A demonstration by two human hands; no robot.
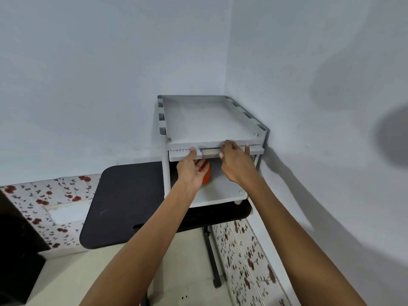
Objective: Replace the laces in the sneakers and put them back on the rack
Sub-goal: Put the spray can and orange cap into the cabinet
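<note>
A grey rack [212, 120] stands on a black table in the room's corner. Two white sneakers sit side by side in the narrow gap under its top shelf, with only their edges showing. My left hand [191, 171] holds the left sneaker [178, 153] from below, thumb on its ridged sole edge. My right hand [236, 162] lies over the right sneaker [210, 151], with its fingers curled around the shoe's end. No laces are visible.
An orange object [207, 174] stands on the rack's lower shelf [223, 191], partly behind my left hand. The black table [123, 204] extends left of the rack. Floral-covered surfaces [44, 195] flank the table, and pale walls close in behind and on the right.
</note>
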